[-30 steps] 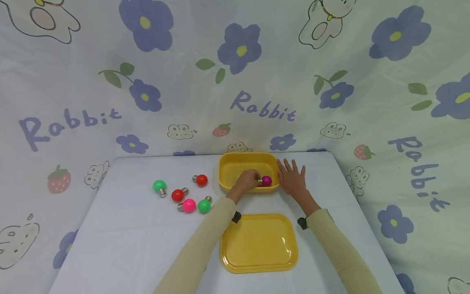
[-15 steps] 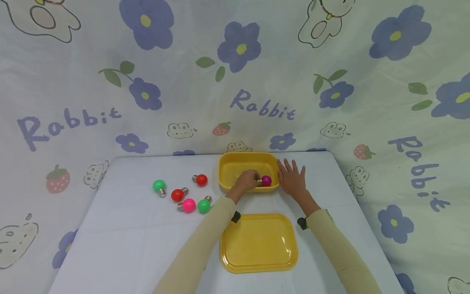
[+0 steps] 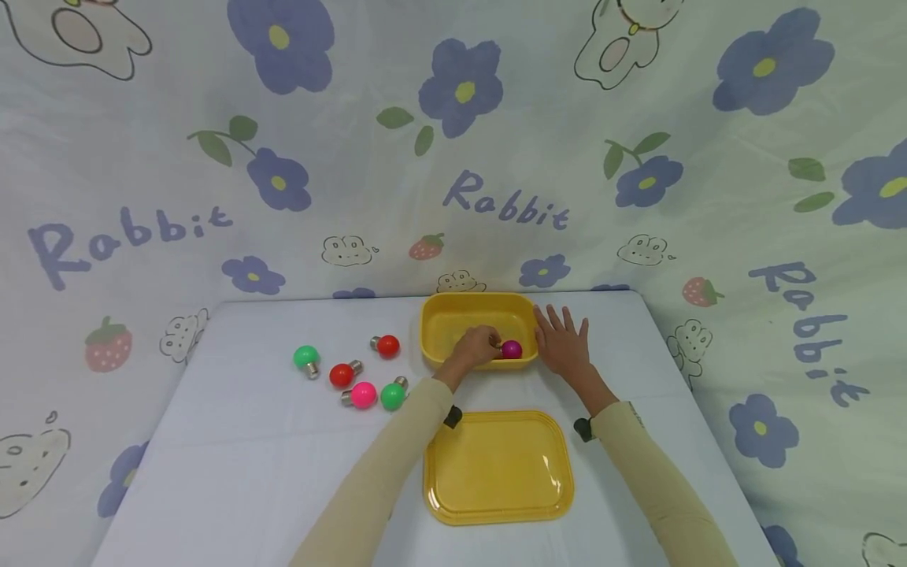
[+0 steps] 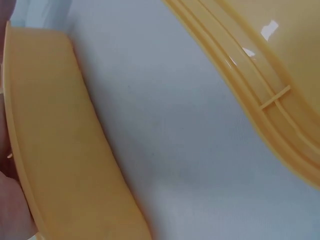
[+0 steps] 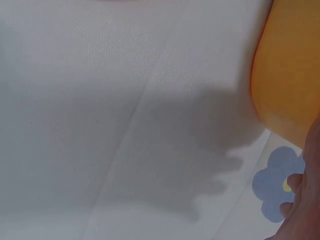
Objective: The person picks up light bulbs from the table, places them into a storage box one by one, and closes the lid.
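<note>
In the head view my left hand (image 3: pixel 476 346) reaches over the front rim of a deep yellow container (image 3: pixel 442 327). Its curled fingers pinch the base end of a purple light bulb (image 3: pixel 512 350), which lies low inside at the right end; the fingers hide most of that base. My right hand (image 3: pixel 564 345) has its fingers spread and touches the container's right side from outside. Only part of the left hand (image 4: pixel 12 210) shows past the container wall (image 4: pixel 70 140) in the left wrist view. At the edge of the right wrist view, the right hand (image 5: pixel 305 205) is beside the container (image 5: pixel 287 70).
A flat yellow lid (image 3: pixel 499 468) lies in front of the container, between the forearms. To the left are a green bulb (image 3: pixel 306 357), a red bulb (image 3: pixel 387 346), another red bulb (image 3: pixel 342 375), a pink bulb (image 3: pixel 364 395) and a second green bulb (image 3: pixel 393 396). A patterned cloth (image 3: pixel 397 197) hangs behind.
The purple bulb has shifted slightly left with the left hand's fingers, and less of its base shows. The right hand has stayed in place.
</note>
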`<action>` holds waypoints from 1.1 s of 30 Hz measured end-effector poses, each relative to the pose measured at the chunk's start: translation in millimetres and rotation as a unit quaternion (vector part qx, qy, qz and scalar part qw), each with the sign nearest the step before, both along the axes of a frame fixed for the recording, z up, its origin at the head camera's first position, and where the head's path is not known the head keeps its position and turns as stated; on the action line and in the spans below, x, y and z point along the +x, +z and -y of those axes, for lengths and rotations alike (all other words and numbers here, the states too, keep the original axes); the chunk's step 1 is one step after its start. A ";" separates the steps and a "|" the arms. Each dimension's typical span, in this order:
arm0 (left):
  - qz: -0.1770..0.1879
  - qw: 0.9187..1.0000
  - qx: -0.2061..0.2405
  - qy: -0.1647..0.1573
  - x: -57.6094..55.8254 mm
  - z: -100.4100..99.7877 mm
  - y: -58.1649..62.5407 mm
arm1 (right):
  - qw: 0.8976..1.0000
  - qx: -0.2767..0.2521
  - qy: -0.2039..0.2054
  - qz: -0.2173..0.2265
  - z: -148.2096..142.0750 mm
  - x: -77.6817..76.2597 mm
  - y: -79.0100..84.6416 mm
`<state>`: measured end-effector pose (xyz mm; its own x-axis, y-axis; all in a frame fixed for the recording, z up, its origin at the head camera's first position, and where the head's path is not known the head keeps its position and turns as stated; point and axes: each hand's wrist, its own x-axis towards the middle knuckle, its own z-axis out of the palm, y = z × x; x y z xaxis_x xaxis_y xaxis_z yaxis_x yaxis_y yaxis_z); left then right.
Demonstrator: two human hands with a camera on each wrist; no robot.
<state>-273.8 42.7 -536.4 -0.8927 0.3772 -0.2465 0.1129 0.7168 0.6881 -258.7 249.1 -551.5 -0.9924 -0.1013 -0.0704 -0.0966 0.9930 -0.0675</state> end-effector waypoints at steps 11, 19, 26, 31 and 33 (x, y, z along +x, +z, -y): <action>-0.021 0.997 0.050 -0.047 -5.1 17.7 -3.6 | 1.000 -0.005 -0.007 0.009 1.3 1.4 2.0; -0.065 0.986 0.141 -0.066 -6.8 33.4 5.8 | 1.000 -0.020 -0.008 0.006 0.8 4.6 3.1; -0.090 0.979 0.181 -0.038 -1.7 59.3 29.5 | 1.000 -0.020 -0.013 0.010 1.1 4.6 2.7; -0.122 0.979 0.166 -0.008 -2.2 91.0 45.8 | 1.000 -0.023 -0.010 0.008 1.2 2.7 2.0; -0.137 0.977 0.161 0.005 -2.5 106.1 48.9 | 1.000 -0.021 -0.011 0.007 1.0 2.3 2.0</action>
<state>-276.3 -63.4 -487.5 -0.9130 0.3858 0.1327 0.3186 0.4709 0.8226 -256.4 248.1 -549.5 -0.9933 -0.0827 -0.0811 -0.0735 0.9911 -0.1108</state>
